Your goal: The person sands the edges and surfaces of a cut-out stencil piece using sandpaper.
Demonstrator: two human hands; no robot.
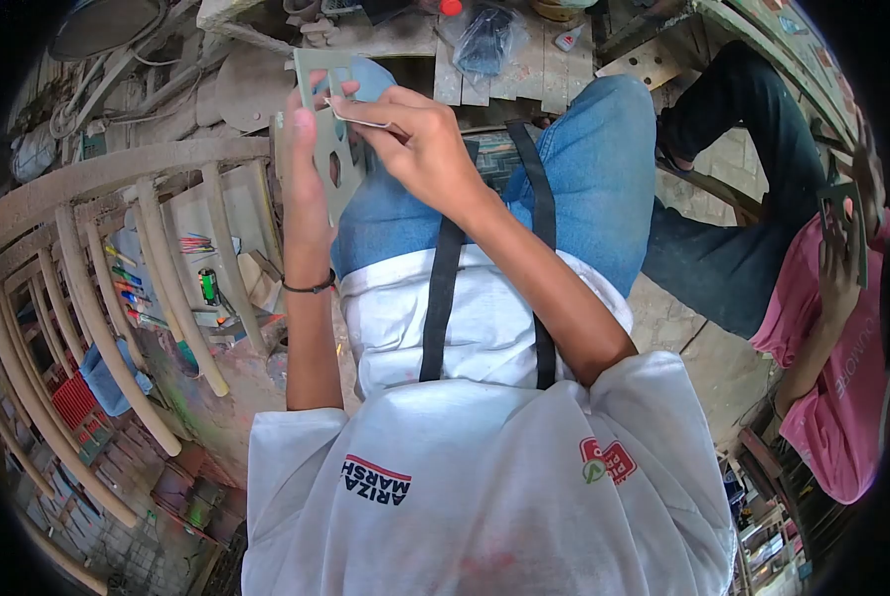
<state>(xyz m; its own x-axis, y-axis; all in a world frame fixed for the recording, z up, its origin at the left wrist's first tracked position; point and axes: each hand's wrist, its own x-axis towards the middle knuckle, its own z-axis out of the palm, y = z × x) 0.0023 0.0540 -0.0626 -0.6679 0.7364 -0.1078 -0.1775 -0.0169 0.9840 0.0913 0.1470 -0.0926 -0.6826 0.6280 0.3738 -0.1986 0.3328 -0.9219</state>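
Observation:
My left hand point(309, 184) holds up a thin, pale grey-green panel point(348, 189) with several cut-out holes, its fingers wrapped around the left edge. The panel stands nearly upright above my left thigh. My right hand point(423, 144) pinches a thin folded sheet point(367, 123) that looks like sandpaper. Its fingertips lie against the panel's face, near the upper cut-outs. Part of the sheet is hidden by my right fingers.
A curved wooden railing with slats point(147, 169) stands on my left, with pens and small items beyond it. Ahead, a plastic bag point(489, 42) lies on wooden boards point(554, 84) near a red cap point(451, 7). On my right sits a person in a pink shirt point(832, 387), holding a similar panel point(840, 214).

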